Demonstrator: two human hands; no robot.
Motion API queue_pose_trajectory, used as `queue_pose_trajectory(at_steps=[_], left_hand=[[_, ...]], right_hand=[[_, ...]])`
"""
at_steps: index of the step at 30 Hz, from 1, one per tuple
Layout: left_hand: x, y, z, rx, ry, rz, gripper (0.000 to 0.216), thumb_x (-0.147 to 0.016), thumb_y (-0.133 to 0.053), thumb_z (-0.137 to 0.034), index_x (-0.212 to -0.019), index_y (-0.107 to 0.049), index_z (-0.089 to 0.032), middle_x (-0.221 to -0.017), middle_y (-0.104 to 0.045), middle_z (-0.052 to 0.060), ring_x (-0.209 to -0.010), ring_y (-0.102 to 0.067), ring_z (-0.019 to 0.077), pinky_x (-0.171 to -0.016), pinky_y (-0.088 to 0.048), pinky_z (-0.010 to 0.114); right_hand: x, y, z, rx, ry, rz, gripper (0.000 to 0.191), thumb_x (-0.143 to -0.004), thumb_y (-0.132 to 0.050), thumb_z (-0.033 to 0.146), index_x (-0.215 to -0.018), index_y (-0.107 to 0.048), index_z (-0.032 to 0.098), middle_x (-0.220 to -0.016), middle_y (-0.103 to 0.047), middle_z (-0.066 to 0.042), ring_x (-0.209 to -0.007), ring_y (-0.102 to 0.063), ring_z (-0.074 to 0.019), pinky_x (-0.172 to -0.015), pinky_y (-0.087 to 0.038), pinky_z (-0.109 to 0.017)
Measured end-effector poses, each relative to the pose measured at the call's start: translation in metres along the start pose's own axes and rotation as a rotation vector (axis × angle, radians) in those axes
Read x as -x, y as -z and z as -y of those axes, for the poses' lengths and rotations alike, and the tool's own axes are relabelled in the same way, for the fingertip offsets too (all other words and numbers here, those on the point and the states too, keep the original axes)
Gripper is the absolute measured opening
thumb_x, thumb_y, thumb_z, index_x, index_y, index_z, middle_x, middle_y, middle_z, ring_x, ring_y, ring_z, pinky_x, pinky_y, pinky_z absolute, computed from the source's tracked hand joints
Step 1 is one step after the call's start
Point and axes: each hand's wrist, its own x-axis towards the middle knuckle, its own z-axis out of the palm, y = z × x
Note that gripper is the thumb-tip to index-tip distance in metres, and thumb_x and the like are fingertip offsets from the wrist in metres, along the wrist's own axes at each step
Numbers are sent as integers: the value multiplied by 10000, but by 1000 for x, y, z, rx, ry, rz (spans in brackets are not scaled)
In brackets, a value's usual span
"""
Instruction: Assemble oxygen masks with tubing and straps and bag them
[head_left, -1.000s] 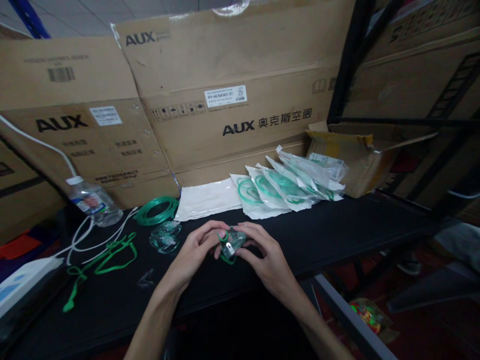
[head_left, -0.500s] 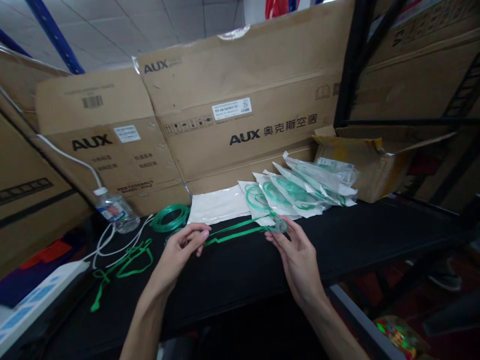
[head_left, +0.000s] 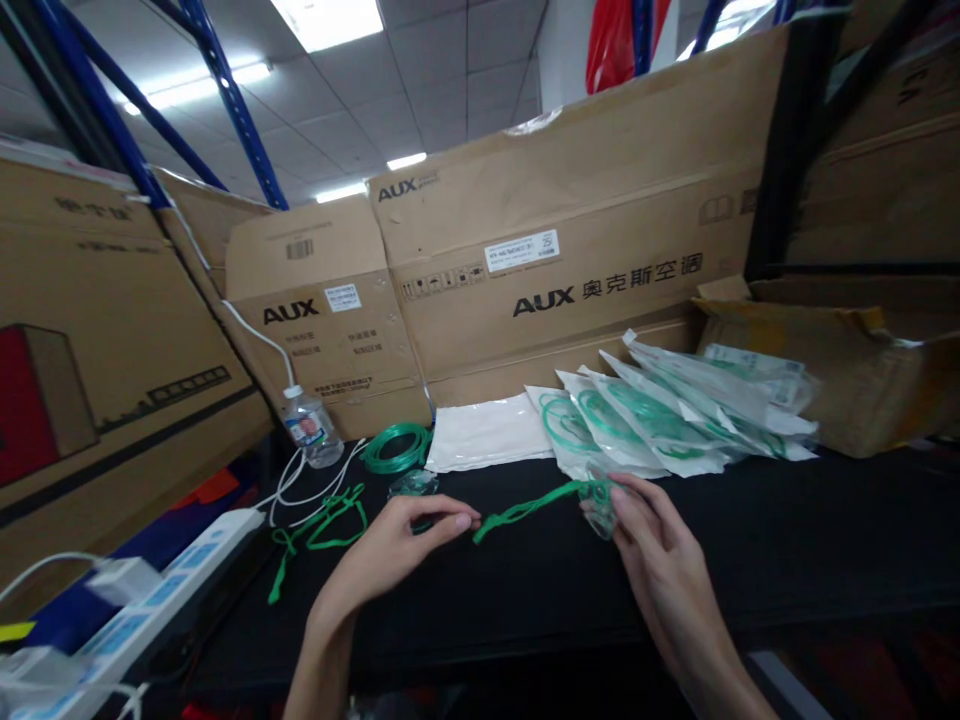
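Note:
My right hand grips a clear plastic mask, its fingers closed on the right side. A green elastic strap runs from the mask down to the left. At its knotted far end, my left hand has thumb and forefinger pinched together, touching the strap. Behind the left hand lies another clear plastic piece, partly hidden, beside a coil of green tubing. A loose tangle of green straps rests further left on the black table.
Several white-and-clear pouches with green tubing overlap at the back right, beside flat white pouches. An open carton stands far right. Left are a plastic bottle, white cables and a power strip. Cardboard walls the back.
The view has shifted left and up. The strap, stretched as a wide loop between my hands before, is now narrow and slanted down to the left hand. The mask has tilted in my right hand.

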Motion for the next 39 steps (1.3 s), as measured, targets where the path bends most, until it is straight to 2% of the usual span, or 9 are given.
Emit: queue_pose_trajectory(at_steps=[2, 4, 6, 9, 11, 14, 18, 24, 39], left_hand=[[-2, 13, 6, -151, 32, -92, 329, -943, -564, -514, -1069, -788, -309, -1164, -775, 25, -1119, -673, 278, -982, -463, 372], [-15, 34, 18, -364, 123, -229, 362, -950, -534, -541, -1084, -782, -314, -1161, -777, 6, -1132, -678, 275, -983, -471, 345], [-36, 58, 34, -481, 210, -300, 393, -964, -516, -523, -1116, -770, -265, -1151, -776, 48, -1138, -675, 317, -980, -470, 378], [-76, 92, 61, -606, 338, -335, 372, -979, -530, -470, -1108, -746, -196, -1098, -766, 101, -1133, -671, 342, -960, -489, 433], [-103, 105, 78, -674, 385, -304, 320, -961, -610, -424, -1142, -685, -171, -1144, -717, 85, -1068, -682, 263, -932, -531, 450], [-134, 110, 101, -768, 360, -251, 327, -957, -638, -355, -1235, -624, -183, -1264, -643, 93, -1091, -653, 243, -921, -554, 456], [-156, 104, 129, -874, 251, -124, 337, -963, -629, -329, -1271, -609, -194, -1329, -610, 105, -1131, -634, 254, -944, -547, 474], [-169, 110, 163, -1025, 174, -58, 357, -956, -639, -322, -1283, -601, -184, -1341, -602, 108, -1160, -622, 270, -959, -537, 494], [-189, 147, 187, -1083, 113, -39, 297, -990, -580, -355, -1218, -615, -167, -1131, -684, 76, -1016, -676, 229, -895, -550, 439]], right_hand=[[0, 0, -2, 98, 40, 16, 418, -773, -806, 470, -1098, -686, 236, -1208, -710, -86, -1163, -646, -285, -969, -538, -392], [0, -2, -1, 143, 66, 29, 430, -764, -805, 487, -1079, -682, 221, -1202, -711, -99, -1150, -650, -290, -946, -544, -385], [1, -3, 1, 140, 74, 31, 438, -756, -803, 501, -1059, -676, 212, -1183, -717, -109, -1102, -672, -288, -900, -562, -376], [1, -6, 5, 130, 76, 37, 439, -755, -800, 508, -1051, -674, 210, -1164, -722, -110, -1065, -686, -278, -858, -571, -350], [1, -6, 5, 125, 74, 51, 430, -756, -799, 510, -1038, -675, 210, -1128, -729, -106, -1042, -691, -272, -840, -570, -338], [1, -7, 3, 119, 61, 102, 416, -771, -789, 510, -1036, -666, 213, -998, -740, -76, -943, -700, -236, -784, -560, -306], [1, -7, 0, 90, 37, 197, 386, -828, -745, 490, -1072, -626, 216, -776, -687, -14, -824, -683, -199, -710, -526, -280], [1, -9, -1, 86, 13, 236, 337, -871, -703, 459, -1084, -612, 214, -747, -633, 17, -754, -653, -174, -676, -491, -279], [0, -7, -4, 30, -37, 266, 319, -867, -724, 393, -1098, -617, 200, -813, -647, 12, -753, -634, -132, -689, -477, -249]])
